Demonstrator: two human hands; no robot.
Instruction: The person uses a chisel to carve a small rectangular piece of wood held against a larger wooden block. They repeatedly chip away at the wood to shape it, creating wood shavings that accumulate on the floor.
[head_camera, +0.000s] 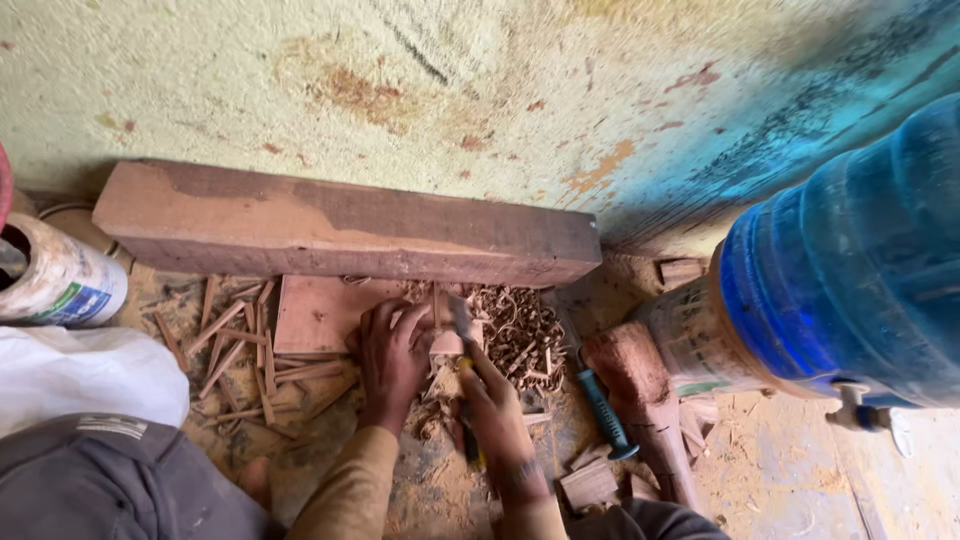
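My left hand (391, 356) presses down on a small pale wooden piece (446, 345) that lies on a flat reddish board (318, 312) on the floor. My right hand (493, 402) grips a chisel (462, 322) with a yellow and black handle, its metal blade resting on the wooden piece. Curled wood shavings (520, 335) are heaped just right of the piece.
A long reddish timber beam (340, 228) lies against the stained wall. Thin wood strips (235, 340) are scattered at left. A wooden mallet (645, 400) and a teal-handled tool (604, 412) lie at right. A blue water jug (850, 270) stands far right, a tin can (55, 280) far left.
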